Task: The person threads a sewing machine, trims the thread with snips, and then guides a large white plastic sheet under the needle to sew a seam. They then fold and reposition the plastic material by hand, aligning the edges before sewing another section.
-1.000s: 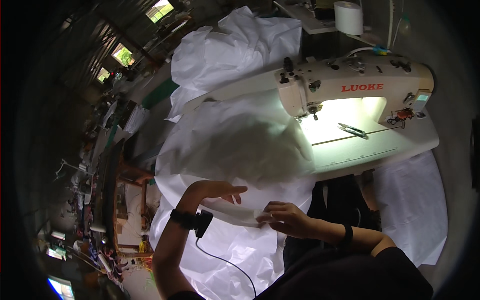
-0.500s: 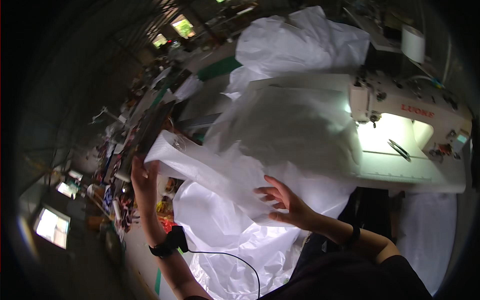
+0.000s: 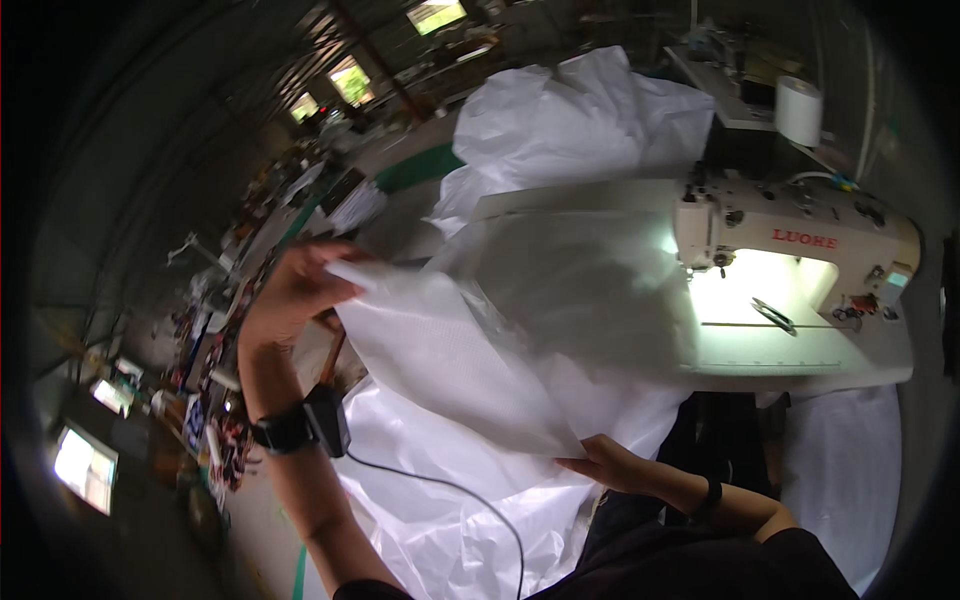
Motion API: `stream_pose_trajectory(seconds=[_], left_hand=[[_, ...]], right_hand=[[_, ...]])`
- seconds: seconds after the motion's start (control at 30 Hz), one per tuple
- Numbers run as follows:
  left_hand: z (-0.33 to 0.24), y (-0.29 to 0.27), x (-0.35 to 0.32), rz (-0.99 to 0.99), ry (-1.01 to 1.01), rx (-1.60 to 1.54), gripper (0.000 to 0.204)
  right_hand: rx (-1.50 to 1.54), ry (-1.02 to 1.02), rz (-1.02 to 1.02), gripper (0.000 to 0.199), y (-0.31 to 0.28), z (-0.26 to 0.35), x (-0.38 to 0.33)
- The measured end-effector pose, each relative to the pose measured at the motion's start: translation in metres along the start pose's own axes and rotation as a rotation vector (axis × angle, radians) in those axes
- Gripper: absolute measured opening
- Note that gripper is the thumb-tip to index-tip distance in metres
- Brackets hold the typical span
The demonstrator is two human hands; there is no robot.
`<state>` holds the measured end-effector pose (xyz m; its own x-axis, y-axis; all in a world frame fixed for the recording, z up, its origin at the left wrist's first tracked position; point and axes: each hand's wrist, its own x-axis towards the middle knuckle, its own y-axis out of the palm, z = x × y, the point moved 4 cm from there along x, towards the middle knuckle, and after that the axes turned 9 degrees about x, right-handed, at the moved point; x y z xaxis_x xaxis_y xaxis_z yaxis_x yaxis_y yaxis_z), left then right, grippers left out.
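1. The left hand (image 3: 292, 290) is raised out to the left, its fingers pinched together on the upper left corner of a white woven plastic sheet (image 3: 450, 360).
2. The right hand (image 3: 605, 465) sits low and near the body, under the sheet's lower right corner; it looks to grip that corner between thumb and fingers, though the sheet hides most of the fingertips.
3. The sheet stretches slanting between the two hands, lifted clear of the tabletop, its left end higher than its right.
4. A black wrist device (image 3: 310, 425) is strapped on the left forearm, and a thin black cable (image 3: 450, 490) runs from it down toward the body.
5. More loose white sheeting (image 3: 440, 530) hangs below the held piece and covers the lap.
6. Behind the sheet stands a cream industrial sewing machine (image 3: 800, 250), its lamp lighting the bed under the needle, with small scissors (image 3: 772, 315) lying on that lit bed.
7. A large crumpled heap of white material (image 3: 580, 120) is piled to the left of and behind the machine.
8. A white thread cone (image 3: 798, 110) stands beyond the machine, top right.
9. A black band (image 3: 712, 493) circles the right wrist.
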<state>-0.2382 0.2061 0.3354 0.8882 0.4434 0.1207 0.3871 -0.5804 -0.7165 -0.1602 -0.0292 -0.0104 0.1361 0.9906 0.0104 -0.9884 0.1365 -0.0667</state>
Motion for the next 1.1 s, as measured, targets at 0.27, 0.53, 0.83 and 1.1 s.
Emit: stream_pose_trajectory(seconds=[0.27,0.53,0.83,1.1], left_hand=[[-0.03,0.092,0.147,-0.834,0.84,0.264,0.018],[0.106,0.423,0.345,-0.037,0.594,0.22,0.024],[0.186,0.398,0.272,-0.139,0.444,0.248,0.024],[0.145,0.391,0.121,-0.19,0.507,0.473,0.012]], right_hand=[[0.501,-0.052,-0.062,0.025,-0.017,-0.005,-0.066],[0.125,0.501,-0.634,0.051,-0.102,-0.103,-0.131],[0.504,0.265,-0.533,0.035,-0.101,-0.1,-0.092],[0.214,0.389,-0.352,0.046,-0.097,-0.095,-0.164]])
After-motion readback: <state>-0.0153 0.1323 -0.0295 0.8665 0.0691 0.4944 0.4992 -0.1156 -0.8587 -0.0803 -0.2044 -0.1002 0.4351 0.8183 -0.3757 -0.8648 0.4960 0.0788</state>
